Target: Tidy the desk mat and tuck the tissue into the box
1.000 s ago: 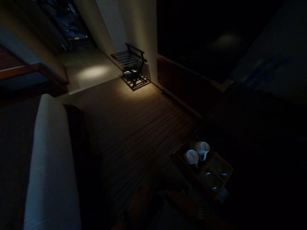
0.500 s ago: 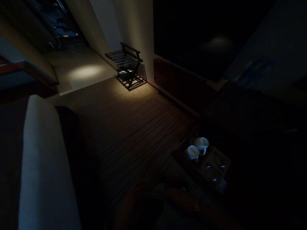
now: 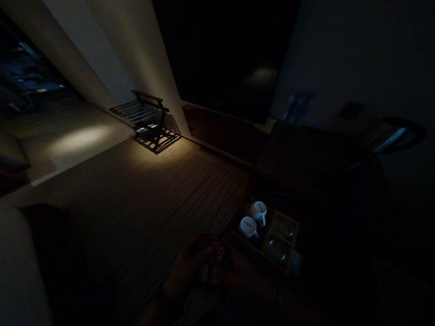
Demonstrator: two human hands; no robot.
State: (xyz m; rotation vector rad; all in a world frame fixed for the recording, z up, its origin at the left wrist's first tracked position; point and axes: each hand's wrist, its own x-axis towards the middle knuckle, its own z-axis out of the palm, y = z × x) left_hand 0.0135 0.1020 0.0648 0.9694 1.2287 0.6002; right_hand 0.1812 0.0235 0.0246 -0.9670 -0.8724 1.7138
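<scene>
1. Just left of the wooden tray [image 3: 292, 226], low in the view, the left hand [image 3: 190, 265] and the right hand [image 3: 234, 267] come together over a small glinting object [image 3: 212, 267]; the room is very dark.
2. The left hand curls its fingers around that object, which looks like a clear glass, though the darkness keeps me from being sure.
3. The right hand lies against the same object from the tray's side; I cannot tell whether its fingers close on it or merely touch it.
4. The tray holds two white mugs [image 3: 253, 219] in its near-left compartments, both lying with their mouths turned toward the camera.
5. Two glasses [image 3: 282, 240] stand in the tray's right compartments.
6. Beyond the tray, against the far wall, two water bottles [image 3: 299, 106] stand on a dark counter.
7. Far to the left of the tray, a folding luggage rack [image 3: 146, 120] sits lit against the wall, on striped carpet [image 3: 136, 190].
</scene>
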